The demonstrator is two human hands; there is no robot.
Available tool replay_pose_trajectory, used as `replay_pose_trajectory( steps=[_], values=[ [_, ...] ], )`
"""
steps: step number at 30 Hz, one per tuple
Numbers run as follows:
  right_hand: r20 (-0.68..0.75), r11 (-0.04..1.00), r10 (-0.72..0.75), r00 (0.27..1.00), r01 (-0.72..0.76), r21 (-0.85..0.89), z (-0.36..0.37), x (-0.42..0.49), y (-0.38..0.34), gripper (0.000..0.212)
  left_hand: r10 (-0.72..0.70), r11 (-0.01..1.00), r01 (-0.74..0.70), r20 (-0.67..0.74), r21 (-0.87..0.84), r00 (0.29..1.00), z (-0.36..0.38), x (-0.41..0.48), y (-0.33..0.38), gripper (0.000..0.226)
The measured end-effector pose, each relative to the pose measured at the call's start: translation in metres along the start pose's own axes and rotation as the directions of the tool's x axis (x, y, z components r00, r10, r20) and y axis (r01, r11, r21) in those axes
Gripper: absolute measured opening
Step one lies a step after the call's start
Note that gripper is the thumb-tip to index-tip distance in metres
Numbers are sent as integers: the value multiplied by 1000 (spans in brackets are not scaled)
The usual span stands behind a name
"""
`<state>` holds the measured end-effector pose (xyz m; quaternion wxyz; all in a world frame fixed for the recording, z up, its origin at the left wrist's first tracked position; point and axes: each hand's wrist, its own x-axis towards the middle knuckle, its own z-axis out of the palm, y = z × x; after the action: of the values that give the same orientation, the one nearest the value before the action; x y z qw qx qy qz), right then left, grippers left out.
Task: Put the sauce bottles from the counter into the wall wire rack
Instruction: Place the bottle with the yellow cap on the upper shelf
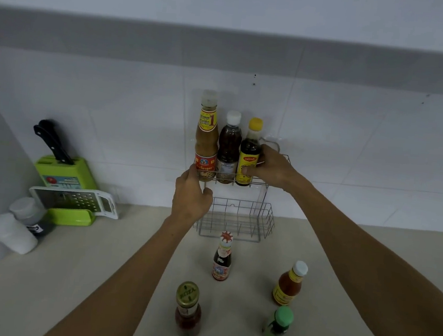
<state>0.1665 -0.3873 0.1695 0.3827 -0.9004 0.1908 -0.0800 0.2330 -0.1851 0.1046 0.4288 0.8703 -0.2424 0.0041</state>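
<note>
A two-tier wire rack [268,222] hangs on the tiled wall. Its upper tier holds three bottles: a tall tan sauce bottle [206,141], a dark bottle with a white cap [228,149] and a dark yellow-capped bottle [249,154]. My right hand [272,167] grips the yellow-capped bottle from its right side. My left hand [191,194] rests on the front left corner of the upper tier, fingers touching the tan bottle's base. The lower tier holds nothing. On the counter stand several bottles: a red-capped one [222,258], an orange one [289,283], a gold-lidded jar-style bottle [187,310] and a green-capped one [277,324].
At the left, a green knife block [61,173] with a black-handled knife [51,139], a white grater [74,200] leaning on it, and two white-topped shakers [17,225] near a grey wall edge. The beige counter [94,277] stretches in front.
</note>
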Motion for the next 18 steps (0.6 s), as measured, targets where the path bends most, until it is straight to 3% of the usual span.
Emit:
replay_pose_trajectory(
  steps=[10, 18],
  values=[
    [-30, 989, 34, 999, -38, -143, 11, -6, -4, 47, -1, 998, -2, 35, 63, 999, -2, -5, 5, 65],
    [-130, 977, 150, 980, -168, -135, 12, -16, -4, 82, -6, 1000, 3, 105, 30, 994, -5, -17, 10, 74]
  ],
)
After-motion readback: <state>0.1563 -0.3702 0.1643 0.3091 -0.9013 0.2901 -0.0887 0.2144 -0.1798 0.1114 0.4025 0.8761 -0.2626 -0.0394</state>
